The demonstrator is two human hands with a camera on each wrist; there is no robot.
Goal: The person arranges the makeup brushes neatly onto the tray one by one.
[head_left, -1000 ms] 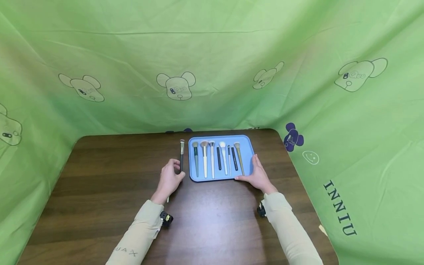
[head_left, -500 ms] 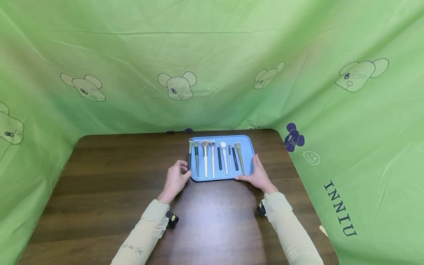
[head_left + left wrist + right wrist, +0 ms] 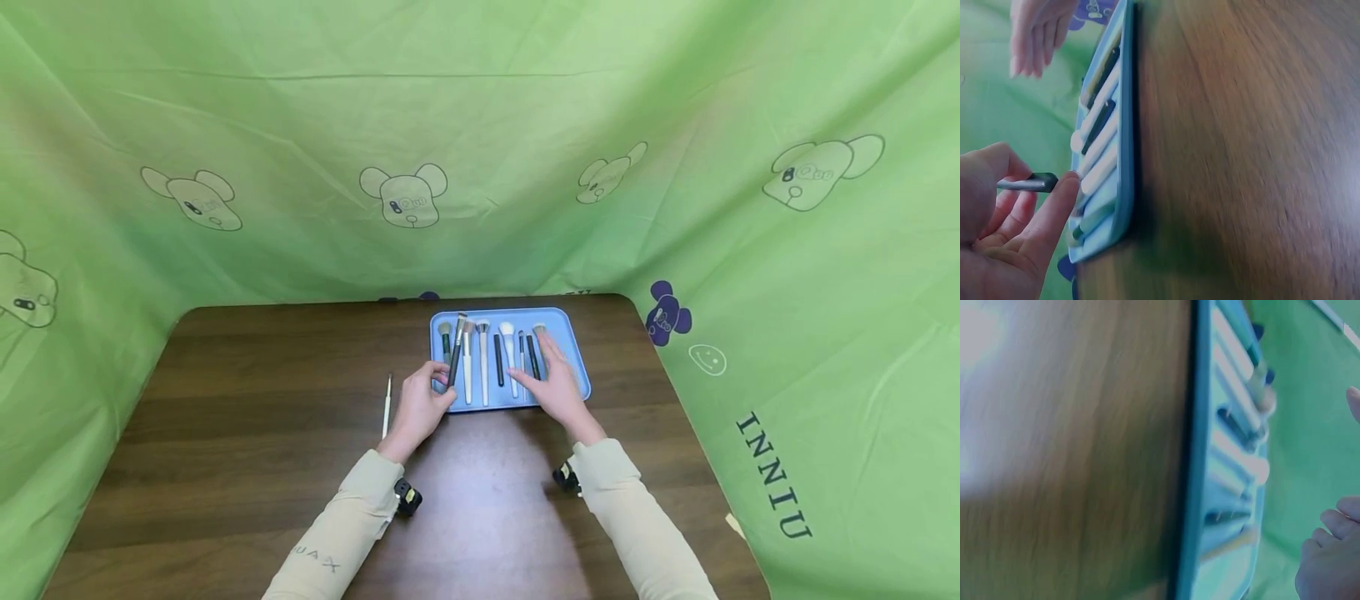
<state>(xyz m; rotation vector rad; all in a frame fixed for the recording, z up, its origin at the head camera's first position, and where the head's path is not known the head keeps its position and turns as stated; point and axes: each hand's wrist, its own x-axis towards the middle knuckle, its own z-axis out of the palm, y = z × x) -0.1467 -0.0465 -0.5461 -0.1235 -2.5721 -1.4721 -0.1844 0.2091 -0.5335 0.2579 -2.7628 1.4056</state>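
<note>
In the head view my left hand (image 3: pixel 423 404) pinches a dark-handled makeup brush (image 3: pixel 456 350) between thumb and fingers, its bristles pointing away. Its handle end (image 3: pixel 1041 182) shows between the fingers in the left wrist view. Hand and brush are over the left part of a blue tray (image 3: pixel 576 367). Several makeup brushes lie there in a row, among them a white one (image 3: pixel 483 367) and a green-handled one (image 3: pixel 1094 217). My right hand (image 3: pixel 557 387), fingers extended and thumb apart, hovers over the right-hand brushes, partly hiding a tan-handled brush (image 3: pixel 1229 545). Nothing shows in its grasp.
A thin white-handled brush (image 3: pixel 387 408) lies on the wooden table (image 3: pixel 262 400), left of my left hand. The tray is near the table's far edge. Green printed cloth (image 3: pixel 480 250) hangs behind the table and along its sides.
My left hand has carried the dark-handled brush rightward from beside the tray to over its left part. My right hand has let go of the tray's right corner and moved left over the brushes.
</note>
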